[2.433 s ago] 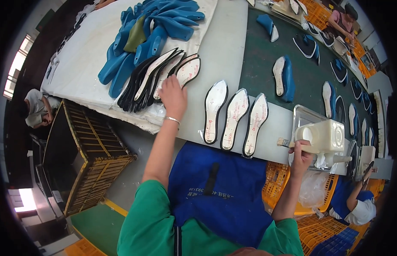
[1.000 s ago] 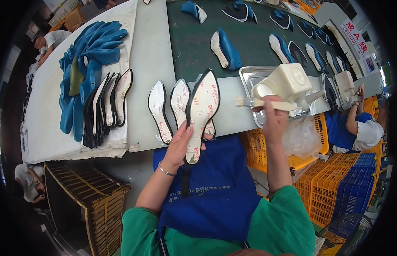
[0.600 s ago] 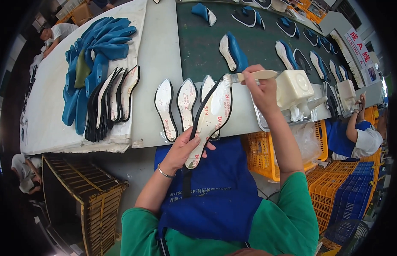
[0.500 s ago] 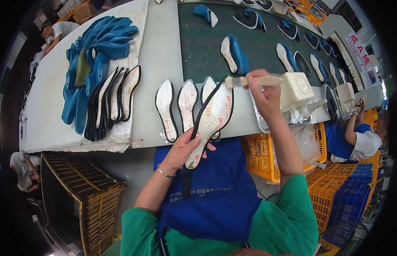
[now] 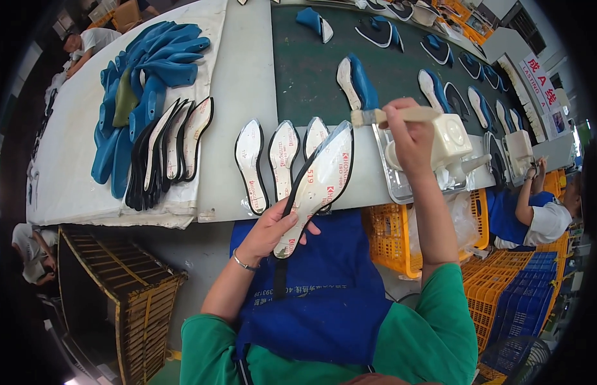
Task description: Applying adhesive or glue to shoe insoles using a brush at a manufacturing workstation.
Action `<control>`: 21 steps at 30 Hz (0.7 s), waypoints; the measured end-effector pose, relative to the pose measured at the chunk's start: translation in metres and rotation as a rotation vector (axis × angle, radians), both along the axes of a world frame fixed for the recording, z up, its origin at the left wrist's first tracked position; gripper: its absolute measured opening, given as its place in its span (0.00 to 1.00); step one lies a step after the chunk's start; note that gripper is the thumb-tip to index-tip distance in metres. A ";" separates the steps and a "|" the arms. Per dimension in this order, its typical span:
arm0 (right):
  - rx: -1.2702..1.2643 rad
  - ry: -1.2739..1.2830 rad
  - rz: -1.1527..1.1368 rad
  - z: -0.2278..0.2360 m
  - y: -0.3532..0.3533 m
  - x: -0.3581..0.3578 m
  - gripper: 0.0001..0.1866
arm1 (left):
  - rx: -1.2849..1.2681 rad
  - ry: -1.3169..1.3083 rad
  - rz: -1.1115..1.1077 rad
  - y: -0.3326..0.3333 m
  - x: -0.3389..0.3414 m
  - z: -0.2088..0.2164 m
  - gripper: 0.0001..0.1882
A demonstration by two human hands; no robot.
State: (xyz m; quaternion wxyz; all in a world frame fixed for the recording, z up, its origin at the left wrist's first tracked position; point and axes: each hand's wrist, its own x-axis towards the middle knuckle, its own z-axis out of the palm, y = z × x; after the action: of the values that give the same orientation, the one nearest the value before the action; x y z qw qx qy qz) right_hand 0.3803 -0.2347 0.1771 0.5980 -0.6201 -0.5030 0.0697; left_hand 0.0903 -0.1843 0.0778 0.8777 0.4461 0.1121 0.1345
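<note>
- Far left, a pile of blue shoe lasts [image 5: 151, 106] lies on white cloth [image 5: 74, 138], with a fan of dark-edged insoles [image 5: 173, 147] leaning just beside it.
- Next, three loose insoles [image 5: 250, 163] lie in a row on the worktop [image 5: 237, 70], toes away from the person; the held one partly covers the rightmost.
- The left hand [image 5: 273, 228] has its grip clamped on the heel end, thumb on the pale face and fingers underneath; its forearm slants in from the lower left.
- The held insole [image 5: 322, 173] is raised over the worktop's near edge, tilted, pointed toe up and to the right. It looks light, thin and springy, stiff enough to support itself from one end. The glossy toe could be slick, so the dry heel and dark rim seem the better hold.
- The brush [image 5: 375, 117] lies almost level, bristles just beside the toe; whether they touch is hard to tell. It should weigh little and be steadiest held close behind the bristles.
- The right hand [image 5: 411, 138] has its grip closed around the brush handle, fingers curled, forearm rising steeply from the lower right.
- Beyond it, a cream container [image 5: 443, 138] stands in a metal tray [image 5: 384, 168].
</note>
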 end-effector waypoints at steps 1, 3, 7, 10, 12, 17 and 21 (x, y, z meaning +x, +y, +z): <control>-0.005 0.085 0.033 0.005 -0.007 -0.013 0.07 | -0.017 -0.006 0.019 0.000 -0.001 -0.001 0.23; 0.042 0.129 0.238 -0.001 -0.022 -0.034 0.05 | -0.038 -0.009 0.050 -0.001 -0.001 -0.002 0.22; -0.010 -0.330 0.422 0.001 -0.024 -0.041 0.02 | -0.058 -0.001 0.053 0.000 -0.001 -0.004 0.20; -0.032 -0.008 0.262 -0.015 -0.012 -0.019 0.04 | -0.047 -0.031 0.017 0.001 -0.004 -0.004 0.20; -0.091 -0.065 0.131 -0.015 -0.004 0.002 0.05 | -0.046 -0.033 -0.011 0.002 -0.005 -0.007 0.20; 0.016 0.058 0.075 -0.007 -0.005 0.002 0.05 | -0.070 -0.006 -0.002 -0.001 -0.005 -0.008 0.22; 0.002 0.009 0.125 -0.016 -0.010 -0.015 0.04 | -0.077 -0.014 -0.001 -0.001 -0.002 -0.008 0.21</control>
State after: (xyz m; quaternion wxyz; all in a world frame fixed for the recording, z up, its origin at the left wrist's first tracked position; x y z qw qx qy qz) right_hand 0.3653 -0.2449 0.1610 0.5953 -0.5867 -0.5381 0.1091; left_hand 0.0886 -0.1852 0.0696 0.8951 0.4111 0.1106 0.1327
